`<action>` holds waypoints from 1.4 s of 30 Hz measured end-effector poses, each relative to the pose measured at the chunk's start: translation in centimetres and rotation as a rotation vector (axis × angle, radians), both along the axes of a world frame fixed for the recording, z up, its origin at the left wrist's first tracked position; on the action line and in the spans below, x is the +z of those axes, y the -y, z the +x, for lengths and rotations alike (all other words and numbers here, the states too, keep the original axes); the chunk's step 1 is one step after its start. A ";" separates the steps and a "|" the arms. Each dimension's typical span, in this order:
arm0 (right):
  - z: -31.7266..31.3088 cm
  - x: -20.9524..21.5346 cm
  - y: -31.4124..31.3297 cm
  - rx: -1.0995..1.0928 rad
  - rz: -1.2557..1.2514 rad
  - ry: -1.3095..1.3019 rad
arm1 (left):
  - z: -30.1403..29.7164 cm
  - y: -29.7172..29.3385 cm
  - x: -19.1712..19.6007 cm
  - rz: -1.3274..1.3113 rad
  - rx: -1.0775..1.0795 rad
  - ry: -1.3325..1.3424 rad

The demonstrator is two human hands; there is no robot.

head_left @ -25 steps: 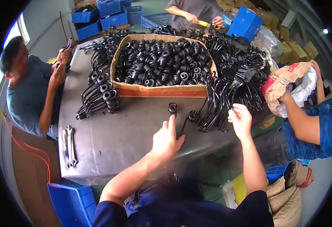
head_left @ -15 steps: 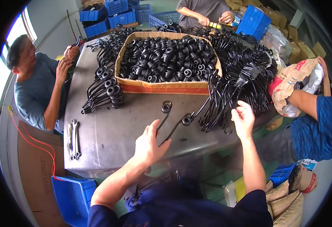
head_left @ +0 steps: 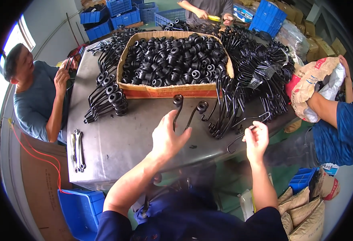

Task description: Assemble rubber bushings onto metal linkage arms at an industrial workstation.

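Note:
My left hand is closed around two black bent metal rods. Each rod carries a black rubber bushing, one on the left and another on the right, pointing away from me above the table. To the right, my right hand pinches a hooked black rod at the near side of a large heap of similar rods. Beyond my hands, a cardboard box holds a mass of black rubber bushings.
Rods with bushings fitted lie left of the box. Wrenches rest near the table's left edge. People work at the left, far side and right, where one handles a paper sack. A blue bin stands below left.
My left hand has moved slightly right and away from me with its two rods. The right hand, seen without a rod earlier, now has a hooked rod at its fingertips.

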State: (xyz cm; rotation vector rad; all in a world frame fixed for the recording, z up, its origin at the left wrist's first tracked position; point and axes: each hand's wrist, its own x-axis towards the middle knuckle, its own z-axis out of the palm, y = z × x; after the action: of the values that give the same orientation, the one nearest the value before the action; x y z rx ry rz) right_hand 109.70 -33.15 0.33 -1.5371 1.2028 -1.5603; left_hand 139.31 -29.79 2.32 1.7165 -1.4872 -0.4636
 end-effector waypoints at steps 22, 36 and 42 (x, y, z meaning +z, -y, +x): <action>7.8 7.8 -1.6 0.626 -0.043 -0.153 | 17.2 -17.0 -4.9 0.026 0.318 0.116; 22.1 6.1 -0.6 0.985 -0.011 -0.389 | 12.8 -9.7 3.2 -0.330 0.032 -0.197; 22.3 9.8 1.2 1.151 0.096 -0.578 | 8.1 -2.9 4.5 -0.530 -0.098 -0.269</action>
State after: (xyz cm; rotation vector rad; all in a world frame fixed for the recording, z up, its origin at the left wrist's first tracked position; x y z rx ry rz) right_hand 132.03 -34.31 10.14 -2.0961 0.3995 -0.3092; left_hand 147.39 -26.92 6.83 1.1250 -1.3499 -0.2988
